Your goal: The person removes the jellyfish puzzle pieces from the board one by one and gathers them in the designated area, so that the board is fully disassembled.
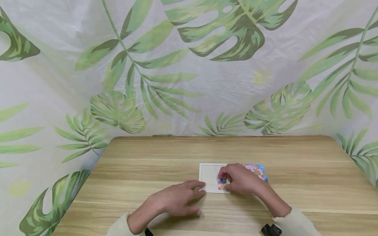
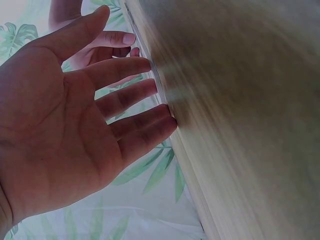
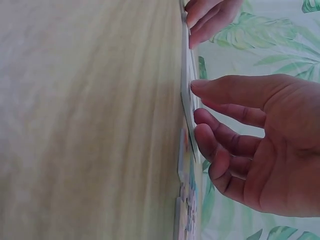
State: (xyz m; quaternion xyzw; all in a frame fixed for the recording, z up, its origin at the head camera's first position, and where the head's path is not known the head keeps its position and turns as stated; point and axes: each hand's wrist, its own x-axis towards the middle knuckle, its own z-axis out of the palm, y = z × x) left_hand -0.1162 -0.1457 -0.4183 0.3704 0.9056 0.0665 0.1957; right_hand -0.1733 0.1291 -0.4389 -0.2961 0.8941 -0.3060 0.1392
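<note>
A white puzzle board with a thin dark border line lies on the table. Brightly coloured puzzle pieces lie in its lower right corner. Over that corner is my right hand, its thumb and bent fingers at the pieces; whether it pinches one is hidden. In the right wrist view, the right thumb and fingers meet the board with a gap between them. My left hand, fingers extended, rests its fingertips at the board's left edge. The left palm shows nothing held.
Right of the board, partly behind the right hand, lies a group of joined pink and blue puzzle pieces. The wooden table meets a leaf-patterned cloth at its back edge and sides.
</note>
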